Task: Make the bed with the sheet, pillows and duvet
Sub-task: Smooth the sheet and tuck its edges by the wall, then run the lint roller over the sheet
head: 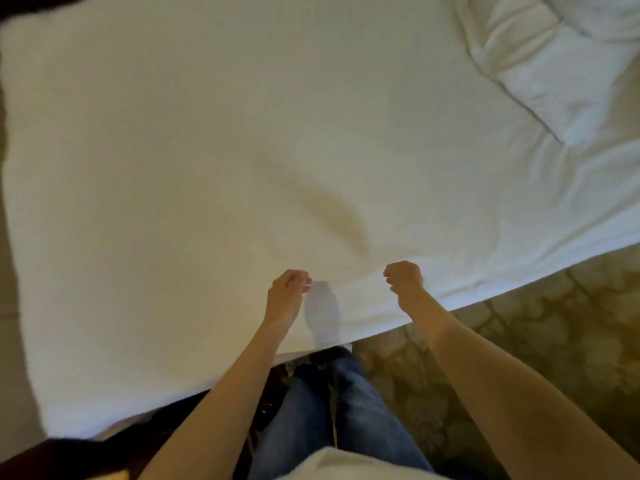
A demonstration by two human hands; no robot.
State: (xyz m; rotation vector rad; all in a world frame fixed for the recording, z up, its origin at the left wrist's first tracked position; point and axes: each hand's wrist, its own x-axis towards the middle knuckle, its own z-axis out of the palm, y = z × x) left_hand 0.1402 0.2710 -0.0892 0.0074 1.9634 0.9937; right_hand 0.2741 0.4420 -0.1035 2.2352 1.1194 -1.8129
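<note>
Your sheet (207, 133) lies spread across the bed, filling most of the frame, with a crease running down to your hands at lower centre. Your left hand (289, 292) hovers over the near edge, fingers curled on nothing. Your right hand (403, 278) is fisted at the edge; I can't tell if it grips cloth. Puffy bedding (554, 64) sits bunched upper right.

White sheet (242, 133) spread flat, duvet (554, 64) bunched aside
The sheet is mostly smooth, one soft crease running toward its near edge; the puffy white duvet sits crumpled at the far right corner.
</note>
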